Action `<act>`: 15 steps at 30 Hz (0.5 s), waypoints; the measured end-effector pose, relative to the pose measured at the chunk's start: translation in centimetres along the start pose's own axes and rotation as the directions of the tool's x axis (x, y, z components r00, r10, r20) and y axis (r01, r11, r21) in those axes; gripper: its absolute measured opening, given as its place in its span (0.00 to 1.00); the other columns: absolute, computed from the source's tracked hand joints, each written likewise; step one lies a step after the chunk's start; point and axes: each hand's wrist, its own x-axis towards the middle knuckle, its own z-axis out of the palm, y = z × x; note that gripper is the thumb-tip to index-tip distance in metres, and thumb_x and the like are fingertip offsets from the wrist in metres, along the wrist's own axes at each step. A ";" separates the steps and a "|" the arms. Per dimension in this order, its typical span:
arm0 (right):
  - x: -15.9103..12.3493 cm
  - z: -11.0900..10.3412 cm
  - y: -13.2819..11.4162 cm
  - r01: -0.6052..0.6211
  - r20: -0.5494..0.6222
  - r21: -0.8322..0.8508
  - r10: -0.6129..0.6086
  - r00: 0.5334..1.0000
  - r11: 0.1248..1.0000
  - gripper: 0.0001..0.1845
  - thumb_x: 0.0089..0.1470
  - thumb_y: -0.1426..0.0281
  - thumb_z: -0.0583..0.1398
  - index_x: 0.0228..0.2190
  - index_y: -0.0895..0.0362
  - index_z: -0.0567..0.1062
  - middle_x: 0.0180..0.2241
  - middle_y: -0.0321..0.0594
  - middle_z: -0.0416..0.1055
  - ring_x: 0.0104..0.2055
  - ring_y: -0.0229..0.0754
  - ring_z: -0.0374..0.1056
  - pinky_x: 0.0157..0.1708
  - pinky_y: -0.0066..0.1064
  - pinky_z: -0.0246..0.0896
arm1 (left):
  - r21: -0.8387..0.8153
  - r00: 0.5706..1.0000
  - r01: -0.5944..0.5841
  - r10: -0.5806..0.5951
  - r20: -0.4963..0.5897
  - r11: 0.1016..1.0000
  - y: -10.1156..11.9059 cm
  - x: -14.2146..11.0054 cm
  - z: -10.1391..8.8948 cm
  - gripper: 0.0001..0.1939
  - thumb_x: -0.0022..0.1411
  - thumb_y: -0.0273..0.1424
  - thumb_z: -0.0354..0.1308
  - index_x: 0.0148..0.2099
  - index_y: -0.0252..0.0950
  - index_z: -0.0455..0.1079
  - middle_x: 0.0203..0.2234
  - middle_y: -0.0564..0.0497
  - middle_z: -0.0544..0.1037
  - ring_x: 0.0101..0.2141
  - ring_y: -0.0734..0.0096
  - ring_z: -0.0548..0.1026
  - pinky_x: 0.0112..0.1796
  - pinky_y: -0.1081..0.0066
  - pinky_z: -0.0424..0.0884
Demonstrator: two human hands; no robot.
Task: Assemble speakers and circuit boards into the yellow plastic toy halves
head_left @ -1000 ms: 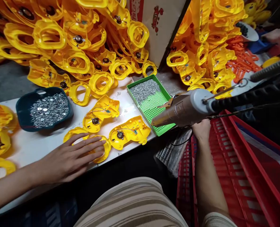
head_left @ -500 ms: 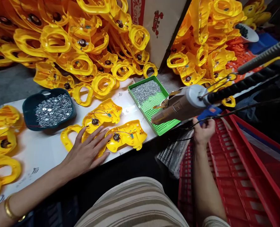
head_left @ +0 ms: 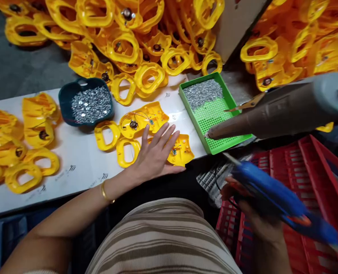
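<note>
With the two hands well apart: spreading the fingers of the left hand (head_left: 154, 158) palm down over the nearer yellow shell (head_left: 184, 151) on the worktop (head_left: 86, 163) (cannot tell whether pressing on it or only hovering). Wearing a gold bracelet (head_left: 103, 191) on that wrist. Clutching a blue glue gun (head_left: 274, 190) in the right hand (head_left: 261, 220), blurred, off the worktop's near edge, nozzle toward the green tray (head_left: 195, 123). Just past the left fingertips, a farther yellow shell (head_left: 144, 117) with a round dark speaker (head_left: 134, 124); to its left, two oval yellow rings (head_left: 98, 137). Behind those, a dark bin (head_left: 64, 106) of metal pieces (head_left: 91, 103). In from the right, across the tray, a brown tapered tool (head_left: 257, 118). Farther left on the worktop, more yellow parts (head_left: 39, 114); past its far edge, a yellow heap (head_left: 140, 22); to the right, red crates (head_left: 325, 167).
</note>
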 end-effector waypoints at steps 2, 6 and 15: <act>1.1 1.3 -0.2 -0.047 0.088 0.009 0.046 0.995 0.999 0.16 0.57 0.55 0.61 0.41 0.51 0.78 0.34 0.43 0.79 0.33 0.46 0.77 0.29 0.34 0.77 | -0.003 1.000 0.023 -0.023 -0.001 1.000 0.4 0.7 -0.3 0.50 0.60 0.63 0.47 0.70 0.31 0.50 0.65 0.36 0.61 0.67 0.48 0.53 0.65 0.45 0.24; 2.6 2.1 0.6 -0.188 0.159 -0.021 0.189 0.969 0.982 0.15 0.60 0.58 0.60 0.42 0.54 0.77 0.34 0.42 0.79 0.32 0.45 0.77 0.29 0.32 0.78 | -0.010 0.999 0.054 -0.054 -0.006 0.998 0.7 0.6 -0.9 0.47 0.61 0.61 0.51 0.69 0.29 0.52 0.63 0.38 0.65 0.67 0.49 0.54 0.65 0.47 0.23; 3.0 1.4 -0.4 -0.161 0.132 -0.128 0.178 0.975 0.979 0.15 0.58 0.55 0.61 0.35 0.53 0.76 0.31 0.40 0.79 0.27 0.45 0.76 0.20 0.28 0.73 | -0.007 0.993 0.115 -0.116 -0.017 0.993 1.2 0.2 -0.6 0.48 0.59 0.61 0.53 0.68 0.31 0.54 0.61 0.38 0.67 0.65 0.46 0.57 0.65 0.46 0.26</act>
